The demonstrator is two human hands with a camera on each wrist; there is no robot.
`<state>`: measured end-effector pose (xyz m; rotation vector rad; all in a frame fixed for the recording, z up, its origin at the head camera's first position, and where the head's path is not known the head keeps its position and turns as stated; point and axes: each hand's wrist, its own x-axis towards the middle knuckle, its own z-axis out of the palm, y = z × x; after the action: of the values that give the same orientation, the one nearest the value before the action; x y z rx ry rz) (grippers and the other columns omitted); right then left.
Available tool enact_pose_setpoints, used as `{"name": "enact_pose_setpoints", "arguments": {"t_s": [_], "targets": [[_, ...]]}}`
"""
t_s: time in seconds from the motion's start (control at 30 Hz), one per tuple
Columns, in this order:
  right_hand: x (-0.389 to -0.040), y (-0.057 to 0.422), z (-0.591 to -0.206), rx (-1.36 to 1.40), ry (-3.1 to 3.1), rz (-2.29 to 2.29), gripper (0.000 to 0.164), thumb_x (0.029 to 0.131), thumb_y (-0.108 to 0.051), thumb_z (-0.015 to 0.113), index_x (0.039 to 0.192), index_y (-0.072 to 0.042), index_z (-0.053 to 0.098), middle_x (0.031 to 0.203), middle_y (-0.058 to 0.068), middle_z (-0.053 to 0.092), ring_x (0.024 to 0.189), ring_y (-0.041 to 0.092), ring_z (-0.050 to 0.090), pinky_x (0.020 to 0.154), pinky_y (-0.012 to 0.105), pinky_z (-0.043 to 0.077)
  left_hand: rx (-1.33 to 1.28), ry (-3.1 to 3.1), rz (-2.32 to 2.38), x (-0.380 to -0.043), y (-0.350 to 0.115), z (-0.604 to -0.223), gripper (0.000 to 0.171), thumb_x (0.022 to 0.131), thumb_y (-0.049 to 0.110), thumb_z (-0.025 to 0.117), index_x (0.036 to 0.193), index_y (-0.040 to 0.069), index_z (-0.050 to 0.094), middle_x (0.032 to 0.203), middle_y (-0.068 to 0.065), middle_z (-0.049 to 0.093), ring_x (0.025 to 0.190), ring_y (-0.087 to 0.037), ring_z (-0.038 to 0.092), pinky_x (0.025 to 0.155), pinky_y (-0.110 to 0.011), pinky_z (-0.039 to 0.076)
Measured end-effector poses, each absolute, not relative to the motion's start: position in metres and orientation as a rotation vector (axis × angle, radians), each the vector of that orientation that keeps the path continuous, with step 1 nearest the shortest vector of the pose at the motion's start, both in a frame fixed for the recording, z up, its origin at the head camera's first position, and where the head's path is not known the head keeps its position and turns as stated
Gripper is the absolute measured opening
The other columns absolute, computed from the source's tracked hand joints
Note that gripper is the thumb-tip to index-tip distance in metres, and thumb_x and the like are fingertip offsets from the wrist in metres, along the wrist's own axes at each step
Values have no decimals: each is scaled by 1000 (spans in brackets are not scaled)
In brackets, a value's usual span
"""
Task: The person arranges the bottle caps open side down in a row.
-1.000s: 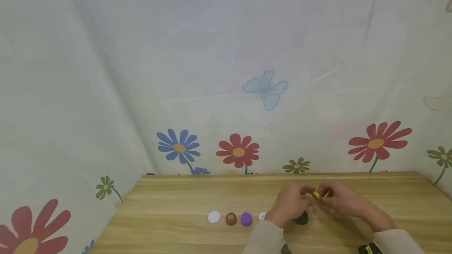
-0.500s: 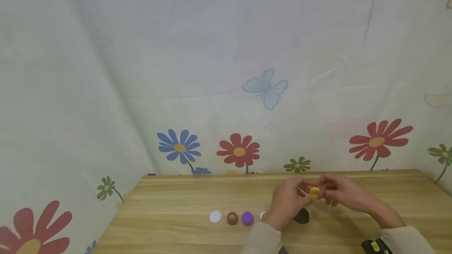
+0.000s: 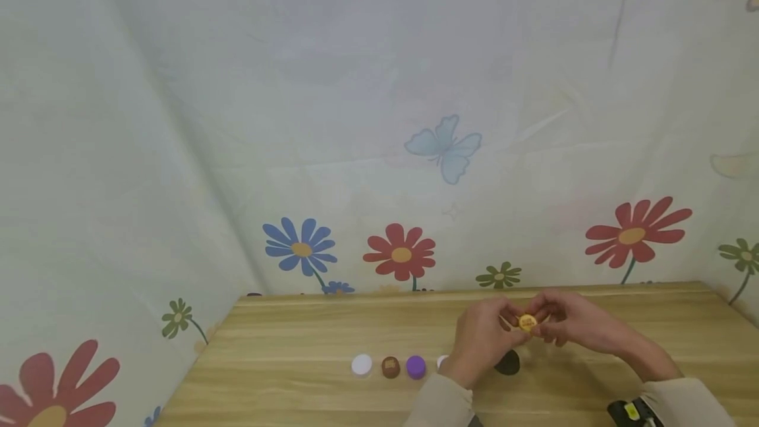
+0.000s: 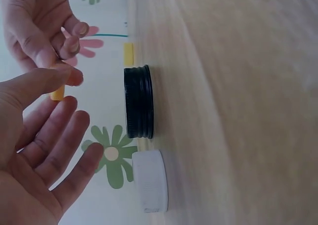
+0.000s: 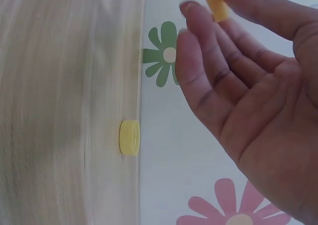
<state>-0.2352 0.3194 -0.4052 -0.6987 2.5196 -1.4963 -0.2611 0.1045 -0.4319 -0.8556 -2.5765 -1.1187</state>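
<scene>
A small yellow bottle cap (image 3: 527, 322) is held up over the table between both hands, its printed face turned toward the head camera. My left hand (image 3: 481, 335) pinches one side of it with thumb and fingertips. From the other side my right hand (image 3: 578, 325) pinches it too. The left wrist view has this cap edge-on (image 4: 58, 93), with the left hand's other fingers spread below it. Under the left hand, a black cap (image 3: 508, 363) rests on the wooden table. A second yellow cap (image 5: 130, 138) stands on the table in the right wrist view.
To the left, a white cap (image 3: 362, 366), a brown cap (image 3: 391, 367) and a purple cap (image 3: 416, 367) sit in a row. Another white cap (image 4: 150, 181) beside the black one is partly covered by the left arm in the head view. A flowered cloth (image 3: 332, 170) hangs behind the table.
The yellow cap has turned in the fingers from nearly edge-on to face up toward the head camera. Both hands have risen slightly; the caps on the table stay put.
</scene>
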Motion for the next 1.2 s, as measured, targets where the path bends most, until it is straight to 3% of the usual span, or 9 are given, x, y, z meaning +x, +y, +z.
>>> {"name": "enact_pose_setpoints", "arguments": {"t_s": [0.27, 0.43, 0.8, 1.2], "targets": [[-236, 320, -409, -751, 2659, -1343, 25, 91, -1, 79, 113, 2, 68, 99, 7, 68, 83, 13, 64, 65, 30, 57, -843, -2678, -1066, -260, 107, -431, 19, 81, 22, 92, 97, 24, 81, 81, 23, 70, 69, 11, 55, 67, -13, 42], [-236, 322, -412, -742, 2648, -1308, 21, 89, 2, 80, 107, -1, 68, 95, 6, 68, 83, 13, 63, 67, 29, 57, -861, -2729, -976, -258, 111, -432, 16, 82, 24, 92, 95, 25, 81, 81, 22, 69, 74, 9, 55, 69, -14, 41], [-237, 323, -423, -750, 2650, -1219, 20, 83, 2, 82, 98, -4, 69, 90, 1, 68, 80, 11, 61, 67, 27, 55, -896, -2799, -795, -254, 116, -435, 16, 79, 30, 95, 85, 26, 81, 74, 22, 65, 69, 7, 51, 67, -14, 39], [-233, 322, -427, -625, 2633, -1147, 21, 84, -1, 80, 100, -6, 68, 90, 3, 64, 80, 17, 57, 68, 26, 49, -890, -2876, -632, -251, 120, -436, 19, 75, 36, 97, 84, 31, 81, 78, 28, 68, 75, 7, 53, 72, -15, 40]]}}
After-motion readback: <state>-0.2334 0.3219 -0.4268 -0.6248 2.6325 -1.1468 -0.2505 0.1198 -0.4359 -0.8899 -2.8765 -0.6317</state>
